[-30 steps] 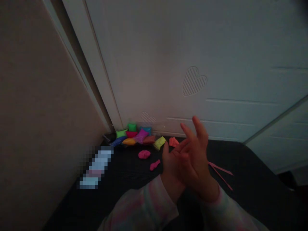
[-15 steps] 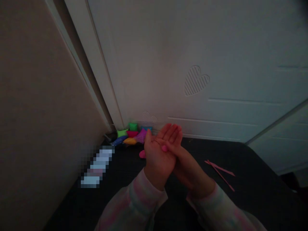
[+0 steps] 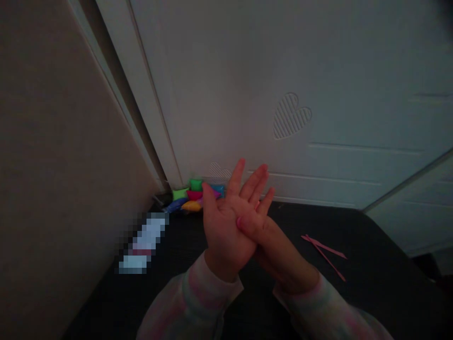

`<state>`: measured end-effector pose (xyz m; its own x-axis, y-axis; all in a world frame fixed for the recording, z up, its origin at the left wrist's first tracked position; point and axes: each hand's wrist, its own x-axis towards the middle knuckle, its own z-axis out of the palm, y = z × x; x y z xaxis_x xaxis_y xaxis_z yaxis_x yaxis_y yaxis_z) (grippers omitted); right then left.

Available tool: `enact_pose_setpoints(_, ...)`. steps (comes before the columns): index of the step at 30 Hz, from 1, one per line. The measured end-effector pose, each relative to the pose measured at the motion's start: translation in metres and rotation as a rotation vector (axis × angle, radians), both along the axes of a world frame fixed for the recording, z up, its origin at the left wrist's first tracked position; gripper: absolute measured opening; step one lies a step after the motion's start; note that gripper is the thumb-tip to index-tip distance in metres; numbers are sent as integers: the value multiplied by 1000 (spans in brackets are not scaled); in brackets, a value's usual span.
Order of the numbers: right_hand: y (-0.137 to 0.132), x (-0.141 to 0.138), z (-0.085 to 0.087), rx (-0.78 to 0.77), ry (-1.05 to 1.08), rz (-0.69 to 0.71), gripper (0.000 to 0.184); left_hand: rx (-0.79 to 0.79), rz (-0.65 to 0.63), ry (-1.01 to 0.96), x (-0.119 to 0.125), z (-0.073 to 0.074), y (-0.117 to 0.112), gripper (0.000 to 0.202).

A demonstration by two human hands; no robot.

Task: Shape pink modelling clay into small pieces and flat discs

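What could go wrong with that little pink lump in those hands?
The pink lump might slip off the left hand, whose palm lies open rather than cupped, and drop to the black table. If it is soft, the thumb of the right hand, partly covering it, could squash it unevenly.

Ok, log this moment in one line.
left hand: open, palm showing; right hand: thumb on pink piece at left palm, fingers mostly hidden; dark table: crossed pink sticks right, coloured packets back left
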<state>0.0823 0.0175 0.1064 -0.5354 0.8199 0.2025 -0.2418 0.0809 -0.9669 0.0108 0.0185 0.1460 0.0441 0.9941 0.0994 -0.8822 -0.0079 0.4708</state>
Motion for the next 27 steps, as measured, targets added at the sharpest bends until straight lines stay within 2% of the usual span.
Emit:
enact_pose_setpoints(5, -1, 2, 6, -78, 70, 18, 42, 67, -42, 22, 1, 1, -4, 67)
enact_pose_setpoints(8, -2, 0, 5, -95, 80, -3, 42, 54, -38, 25, 2, 2, -6, 68)
enact_pose_setpoints(12, -1, -1, 3, -134, 151, 47, 42, 73, -45, 31, 2, 3, -8, 70)
enact_pose_setpoints(22, -3, -3, 8, -118, 219, 103, 37, 124, -46, 57, -1, 0, -9, 73)
enact_pose_setpoints(27, 0, -3, 2, -97, 170, 75, 35, 48, 0, 46, 0, 3, -8, 68)
